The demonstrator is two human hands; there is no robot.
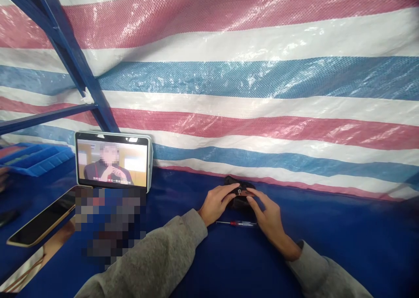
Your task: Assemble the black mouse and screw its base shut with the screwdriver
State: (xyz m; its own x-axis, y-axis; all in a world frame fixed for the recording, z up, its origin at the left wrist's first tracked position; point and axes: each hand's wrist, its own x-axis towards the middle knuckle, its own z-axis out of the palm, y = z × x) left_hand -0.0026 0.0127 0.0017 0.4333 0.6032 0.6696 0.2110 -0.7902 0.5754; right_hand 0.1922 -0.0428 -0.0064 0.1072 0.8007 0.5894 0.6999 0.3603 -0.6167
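Note:
Between my two hands, near the back edge of the blue table, is a small dark part (242, 193) with a brownish face and a small round metal spot. My left hand (217, 202) pinches its left side with thumb and forefinger. The thumb and forefinger of my right hand (267, 210) close on its right side. Behind and beneath it lies a black object (240, 204), partly covered by my fingers. A screwdriver (240, 223) with a clear and red handle lies on the table just below my hands, its shaft pointing left.
A tablet (113, 160) playing a video stands at the left. Nearer lies or stands a phone (46, 219); its support is unclear. Blue trays (36, 158) and part of another person's hand (4, 178) are at the far left. Striped sheeting (245, 79) hangs behind the blue table (235, 263).

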